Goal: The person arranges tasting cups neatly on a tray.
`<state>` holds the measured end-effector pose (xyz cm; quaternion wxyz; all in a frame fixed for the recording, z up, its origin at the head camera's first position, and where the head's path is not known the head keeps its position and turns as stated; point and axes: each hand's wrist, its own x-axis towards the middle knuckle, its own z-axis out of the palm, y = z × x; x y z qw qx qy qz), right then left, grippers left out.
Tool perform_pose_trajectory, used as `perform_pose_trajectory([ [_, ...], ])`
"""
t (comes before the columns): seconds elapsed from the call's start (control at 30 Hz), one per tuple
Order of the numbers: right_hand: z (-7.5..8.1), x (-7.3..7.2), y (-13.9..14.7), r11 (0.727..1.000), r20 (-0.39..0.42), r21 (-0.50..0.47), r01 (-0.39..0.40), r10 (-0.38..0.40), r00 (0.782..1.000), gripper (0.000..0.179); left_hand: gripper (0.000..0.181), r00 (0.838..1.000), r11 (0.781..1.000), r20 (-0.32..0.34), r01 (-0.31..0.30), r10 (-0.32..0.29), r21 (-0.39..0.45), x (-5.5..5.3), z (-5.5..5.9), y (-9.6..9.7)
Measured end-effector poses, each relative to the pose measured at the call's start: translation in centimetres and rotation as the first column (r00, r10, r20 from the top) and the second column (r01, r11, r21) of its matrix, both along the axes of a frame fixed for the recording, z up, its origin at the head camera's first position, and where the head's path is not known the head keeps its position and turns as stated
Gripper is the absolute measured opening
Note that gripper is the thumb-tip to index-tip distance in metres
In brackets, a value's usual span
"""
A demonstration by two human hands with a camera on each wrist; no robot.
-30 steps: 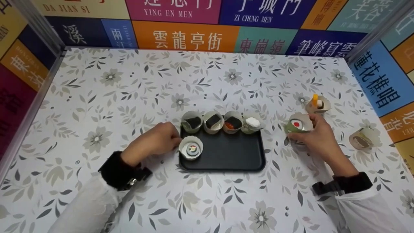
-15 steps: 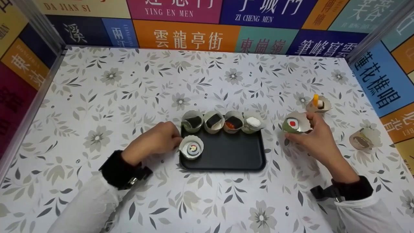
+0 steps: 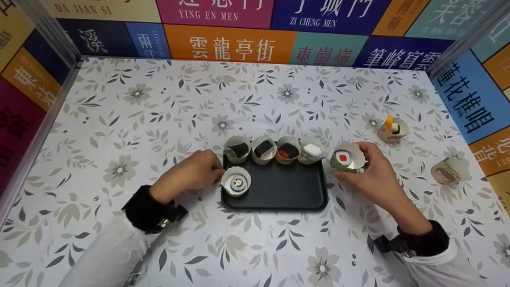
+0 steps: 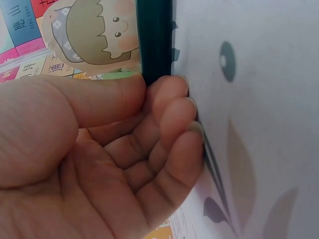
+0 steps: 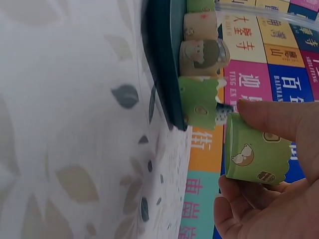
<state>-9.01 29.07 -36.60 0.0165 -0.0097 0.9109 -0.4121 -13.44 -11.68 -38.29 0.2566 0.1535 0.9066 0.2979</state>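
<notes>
My right hand (image 3: 374, 175) grips a green paper cup (image 5: 256, 149) between thumb and fingers, just right of the black tray (image 3: 287, 189). The cup is held above the table, and a sushi roll piece (image 3: 342, 158) with a red centre shows inside it. At the tray's left edge, my left hand (image 3: 193, 169) pinches the rim with thumb and curled fingers, as the left wrist view shows. A back row of several paper cups with sushi pieces stands on the tray. Another cup (image 3: 227, 190) with a round roll stands at its front left.
To the right on the flower-patterned table (image 3: 191, 95) stand two more cups: a tan cup (image 3: 388, 134) with a yellow-topped piece, and a tan cup with a cartoon face (image 3: 442, 175). Colourful lettered panels (image 3: 227, 44) border the back and sides.
My right hand has carried the green cup leftward, from beside the tan cup to near the tray's right edge. The left hand and the tray stay in place.
</notes>
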Motion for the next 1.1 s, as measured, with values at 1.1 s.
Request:
perform_pose_trajectory([
  [1.1, 0.0, 1.6, -7.6, 0.988, -0.018, -0.081, -0.131, 0.13, 0.991, 0.071, 0.037, 1.0, 1.0, 0.007, 0.013, -0.013, -0.025, -0.2, -0.1, 0.0],
])
